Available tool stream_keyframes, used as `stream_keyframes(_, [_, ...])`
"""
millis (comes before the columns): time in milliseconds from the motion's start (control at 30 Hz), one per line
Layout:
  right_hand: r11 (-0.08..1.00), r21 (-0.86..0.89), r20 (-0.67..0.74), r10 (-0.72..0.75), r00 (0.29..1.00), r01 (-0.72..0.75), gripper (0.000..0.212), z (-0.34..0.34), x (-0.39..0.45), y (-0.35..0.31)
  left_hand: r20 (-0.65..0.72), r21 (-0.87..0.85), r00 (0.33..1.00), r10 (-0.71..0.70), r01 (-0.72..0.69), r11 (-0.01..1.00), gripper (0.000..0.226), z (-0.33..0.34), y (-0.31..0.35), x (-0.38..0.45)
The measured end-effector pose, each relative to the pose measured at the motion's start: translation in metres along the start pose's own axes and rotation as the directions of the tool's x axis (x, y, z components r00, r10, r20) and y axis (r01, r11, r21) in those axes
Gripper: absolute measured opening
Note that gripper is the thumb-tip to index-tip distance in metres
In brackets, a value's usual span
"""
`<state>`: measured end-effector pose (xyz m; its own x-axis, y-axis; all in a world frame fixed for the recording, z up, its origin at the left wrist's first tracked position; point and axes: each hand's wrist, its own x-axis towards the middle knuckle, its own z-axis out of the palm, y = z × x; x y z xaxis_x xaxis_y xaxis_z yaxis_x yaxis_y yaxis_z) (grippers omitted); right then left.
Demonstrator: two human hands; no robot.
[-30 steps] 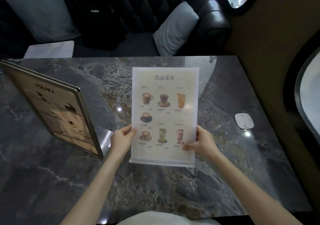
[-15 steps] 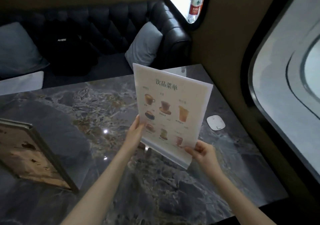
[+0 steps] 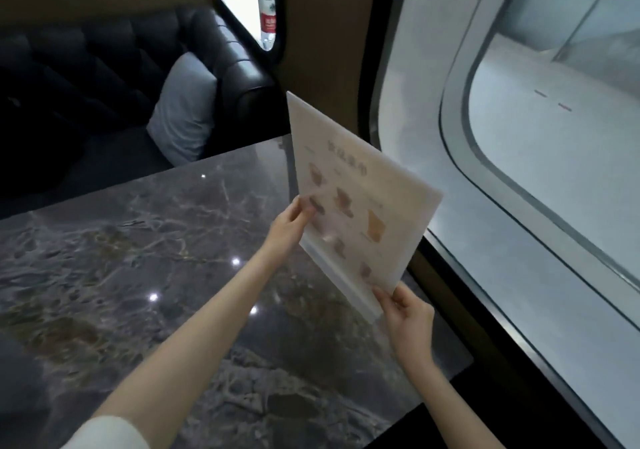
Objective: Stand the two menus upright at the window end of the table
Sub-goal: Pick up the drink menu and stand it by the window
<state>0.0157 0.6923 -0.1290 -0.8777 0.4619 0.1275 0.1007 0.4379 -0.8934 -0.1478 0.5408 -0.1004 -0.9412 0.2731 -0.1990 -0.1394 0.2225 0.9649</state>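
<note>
Marble table (image 3: 145, 268), window (image 3: 554, 137) along its right end. Drinks menu (image 3: 360, 206) held tilted in the air above the table's window end. Left hand (image 3: 289, 228) pinches its left edge, fingers closed on it; right hand (image 3: 408, 317) clamps the lower right corner at the base.

The drinks menu (image 3: 360, 202), a pale sheet in a clear acrylic stand with small pictures of cups and glasses, is held tilted above the window end of the tabletop (image 3: 145, 240), its base strip lowest, one side edge turned toward the window. Its print is blurred. Only one menu is in sight.
</note>
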Motion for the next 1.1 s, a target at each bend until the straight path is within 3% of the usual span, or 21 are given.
stream_keyframes(167, [0.998,0.015,-0.137,0.069,0.988,-0.067,0.007,-0.028,0.013,0.018,0.132,0.046,0.991,0.032,-0.038,0.998,0.029,0.046,0.016,0.026])
stream_keyframes(267, [0.991,0.024,-0.186,0.130,0.974,-0.128,0.017,-0.039,0.018,0.030,0.197,0.103,0.980,0.035,-0.056,0.993,0.052,0.064,0.015,0.035])
stream_keyframes(333, [0.983,0.032,-0.223,0.183,0.958,-0.181,0.021,-0.043,0.020,0.038,0.235,0.161,0.971,0.030,-0.069,0.985,0.053,0.076,0.016,0.038])
stream_keyframes(467, [0.965,0.062,-0.258,0.260,0.931,-0.253,0.028,-0.045,0.022,0.059,0.244,0.197,0.970,0.013,-0.062,0.978,0.033,0.095,0.012,0.047])
stream_keyframes(667, [0.938,0.092,-0.275,0.346,0.897,-0.333,0.027,-0.041,0.023,0.084,0.264,0.201,0.965,-0.012,-0.043,0.979,0.056,0.109,0.000,0.054])
stream_keyframes(933, [0.941,0.057,-0.304,0.334,0.892,-0.333,0.046,-0.043,0.031,0.075,0.222,0.236,0.975,-0.003,-0.050,0.971,0.056,0.115,0.002,0.056])
stream_keyframes(1000, [0.941,0.030,-0.304,0.329,0.894,-0.336,0.042,-0.044,0.031,0.076,0.214,0.249,0.977,-0.014,-0.041,0.968,0.059,0.115,0.003,0.056])
stream_keyframes(1100, [0.942,-0.036,-0.250,0.315,0.915,-0.334,0.014,-0.045,0.030,0.075,0.231,0.290,0.973,-0.016,-0.054,0.955,0.061,0.114,0.005,0.054])
